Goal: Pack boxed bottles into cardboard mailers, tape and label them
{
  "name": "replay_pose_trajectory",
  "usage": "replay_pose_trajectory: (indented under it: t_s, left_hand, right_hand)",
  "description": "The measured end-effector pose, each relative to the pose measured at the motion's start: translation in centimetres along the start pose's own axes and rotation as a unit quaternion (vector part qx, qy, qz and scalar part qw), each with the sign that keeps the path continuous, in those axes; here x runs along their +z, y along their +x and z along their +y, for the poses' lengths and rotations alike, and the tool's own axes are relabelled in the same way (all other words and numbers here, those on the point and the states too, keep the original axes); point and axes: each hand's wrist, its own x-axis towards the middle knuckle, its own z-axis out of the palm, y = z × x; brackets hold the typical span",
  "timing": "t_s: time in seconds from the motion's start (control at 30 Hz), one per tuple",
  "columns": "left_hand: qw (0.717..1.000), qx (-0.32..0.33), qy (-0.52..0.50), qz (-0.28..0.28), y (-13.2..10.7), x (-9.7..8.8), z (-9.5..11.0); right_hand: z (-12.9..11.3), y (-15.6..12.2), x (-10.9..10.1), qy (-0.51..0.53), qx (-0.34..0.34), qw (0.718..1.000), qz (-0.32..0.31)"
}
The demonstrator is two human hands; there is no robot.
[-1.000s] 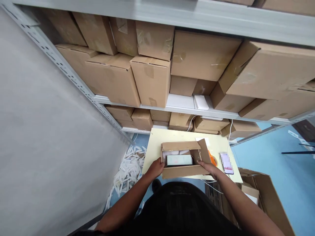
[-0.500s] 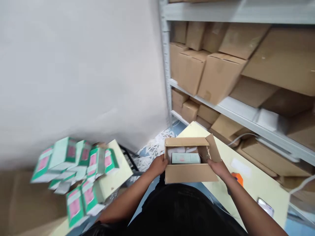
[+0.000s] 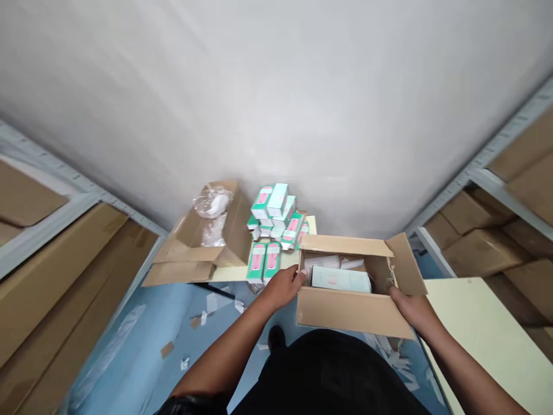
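Observation:
I hold an open cardboard box (image 3: 352, 311) in front of my body, off any table. My left hand (image 3: 283, 286) grips its left wall, fingers curled over the edge. My right hand (image 3: 412, 308) grips the right wall below the raised flap. Inside lies a pale green packet (image 3: 341, 279) with white items behind it. Just beyond the box's left corner, a pile of green and pink cartons (image 3: 274, 225) sits on a small pale yellow table (image 3: 224, 272).
An open cardboard box with clear plastic wrap (image 3: 203, 236) stands left of the cartons. A second pale yellow table (image 3: 479, 334) is at the right. Metal shelves with brown boxes flank both sides (image 3: 484, 230). Paper scraps litter the blue floor (image 3: 138, 346). A white wall is ahead.
I have turned left with the box in both hands, lifting it off the right-hand table. The shelves ahead gave way to the wall, and the carton pile is now straight ahead.

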Motion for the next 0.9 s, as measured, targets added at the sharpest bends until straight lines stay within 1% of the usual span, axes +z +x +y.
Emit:
replay_pose_trajectory:
  t_s: [0.1,0.2,0.27,0.33,0.37,0.43,0.47,0.5,0.57,0.6,0.63,0.67,0.7,0.77,0.83,0.9]
  left_hand:
    - [0.999,0.014,0.01,0.028,-2.0,-5.5,-5.9]
    - [0.992,-0.025,0.071,0.104,-3.2,-12.2,-11.9]
    - [0.979,-0.063,0.119,0.156,-3.1,-17.1,-15.6]
    - [0.965,-0.088,0.156,0.193,-2.0,-21.9,-19.0]
    - [0.958,-0.099,0.169,0.21,-1.0,-24.0,-20.5]
    - [0.949,-0.093,0.194,0.231,2.0,-27.4,-23.2]
    - [0.95,-0.084,0.21,0.214,3.8,-28.5,-24.4]
    - [0.953,-0.086,0.226,0.181,5.7,-29.3,-25.4]
    - [0.956,-0.108,0.251,0.106,9.4,-29.6,-27.1]
    - [0.956,-0.12,0.256,0.076,11.1,-29.3,-27.7]
    - [0.957,-0.124,0.256,0.057,12.5,-28.9,-28.3]
    - [0.959,-0.118,0.253,0.051,13.7,-28.3,-28.7]
    - [0.963,-0.109,0.241,0.055,14.5,-27.8,-29.1]
    - [0.975,-0.093,0.184,0.085,15.6,-27.0,-29.8]
    - [0.983,-0.095,0.113,0.113,15.9,-26.7,-30.5]
    - [0.984,-0.105,0.062,0.129,15.8,-26.8,-30.9]
  right_hand:
    - [-5.7,0.2,4.7,-0.01,-0.011,1.0,-0.009]
    - [-10.6,0.1,9.4,-0.012,-0.003,0.999,-0.034]
    - [-13.1,0.0,12.2,-0.02,0.001,0.998,-0.054]
    - [-15.0,-0.2,14.7,-0.04,0.013,0.997,-0.065]
    - [-15.9,-0.3,15.8,-0.05,0.014,0.997,-0.064]
    - [-17.2,-0.7,17.6,-0.058,0.003,0.997,-0.053]
    - [-17.8,-0.8,18.3,-0.056,-0.007,0.997,-0.046]
    - [-18.3,-1.0,18.9,-0.054,-0.013,0.998,-0.043]
    - [-19.1,-1.3,19.7,-0.052,-0.009,0.998,-0.042]
    - [-19.3,-1.4,20.0,-0.051,-0.003,0.998,-0.041]
    - [-19.4,-1.5,20.2,-0.049,0.002,0.998,-0.036]
    - [-19.5,-1.6,20.4,-0.047,0.005,0.998,-0.031]
    - [-19.5,-1.7,20.5,-0.045,0.006,0.999,-0.027]
    - [-19.5,-1.9,20.8,-0.044,0.01,0.999,-0.024]
    - [-19.5,-2.1,21.0,-0.045,0.013,0.999,-0.023]
    - [-19.5,-2.2,21.3,-0.042,0.009,0.999,-0.013]
